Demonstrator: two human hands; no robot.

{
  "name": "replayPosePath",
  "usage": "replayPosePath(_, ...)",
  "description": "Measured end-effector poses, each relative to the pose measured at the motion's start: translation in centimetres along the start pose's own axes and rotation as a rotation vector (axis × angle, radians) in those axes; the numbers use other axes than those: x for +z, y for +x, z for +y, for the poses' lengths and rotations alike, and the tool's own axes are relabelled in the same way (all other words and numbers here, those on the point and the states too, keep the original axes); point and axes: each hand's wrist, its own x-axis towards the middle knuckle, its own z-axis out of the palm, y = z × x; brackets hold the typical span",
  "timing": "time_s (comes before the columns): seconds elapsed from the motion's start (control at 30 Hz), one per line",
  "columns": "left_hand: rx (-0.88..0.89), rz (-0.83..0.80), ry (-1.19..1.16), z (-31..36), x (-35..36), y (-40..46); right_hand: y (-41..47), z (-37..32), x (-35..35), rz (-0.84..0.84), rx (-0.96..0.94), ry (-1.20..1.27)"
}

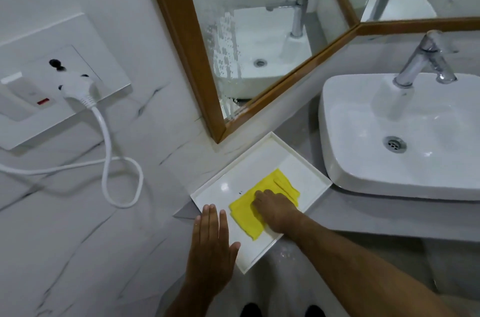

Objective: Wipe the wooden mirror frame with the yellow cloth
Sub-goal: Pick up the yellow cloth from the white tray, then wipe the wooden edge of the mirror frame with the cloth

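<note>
A folded yellow cloth [245, 214] lies in a shallow white tray [306, 168] on the grey counter. My right hand [275, 208] rests flat on top of the cloth, fingers spread over it. My left hand [211, 244] is flat with fingers apart, over the tray's near left corner, holding nothing. The wooden mirror frame [181, 38] runs up the wall above the tray, its lower corner just beyond the tray's far edge. The glass shows streaks and droplets near the left side.
A white basin [363, 173] with a chrome tap [426, 59] sits on the counter to the right. On the left wall a switch and socket plate [39, 77] holds a white plug whose cable [117, 173] loops down the marble tiles.
</note>
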Motion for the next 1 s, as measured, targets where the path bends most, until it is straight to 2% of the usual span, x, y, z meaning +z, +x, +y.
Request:
replayPosePath(0.1, 0.023, 0.034, 0.082, -0.3, -0.8, 0.7, 0.4, 0.3, -0.1, 0.012, 0.144, 0.157)
replayPosePath(0.2, -0.017, 0.066, 0.141, -0.6, -3.3, 2.1, 0.0, 0.4, -2.2, 0.136, 0.421, 0.53)
replayPosePath(0.3, 0.028, 0.125, 0.169, -0.9, -6.6, 4.2, -1.1, 1.6, -5.3, 0.166, 0.662, 1.153)
replayPosePath(0.33, 0.051, 0.136, 0.176, -0.7, -8.1, 5.1, -1.9, 2.3, -6.8, 0.188, 0.719, 1.428)
replayPosePath(0.4, 0.088, 0.188, 0.215, -0.4, -11.1, 7.0, -3.1, 3.5, -9.4, 0.197, 0.706, 2.004)
replayPosePath(0.47, 0.114, 0.247, 0.233, -0.1, -14.6, 8.9, -4.4, 4.4, -11.9, 0.202, 0.594, 2.299)
replayPosePath(0.53, 0.135, 0.3, 0.264, 0.2, -18.6, 10.9, -5.1, 5.5, -15.0, 0.288, 0.549, 2.306)
replayPosePath(0.63, 0.163, 0.433, 0.33, 0.4, -27.1, 14.3, -5.6, 7.7, -22.1, 0.52, 0.456, 2.311)
replayPosePath(0.73, 0.211, 0.604, 0.417, 0.8, -37.2, 16.9, -6.2, 9.1, -31.3, 0.76, 0.401, 2.275)
replayPosePath(0.8, 0.235, 0.722, 0.497, 0.9, -44.5, 17.7, -7.0, 9.1, -38.5, 0.903, 0.254, 2.26)
replayPosePath(0.9, 0.199, 0.889, 0.603, 0.8, -54.7, 18.4, -8.8, 8.0, -48.9, 1.115, 0.088, 2.101)
replayPosePath(1.0, 0.102, 0.992, 0.682, -0.6, -63.6, 18.1, -11.5, 5.7, -58.4, 1.413, -0.056, 1.938)
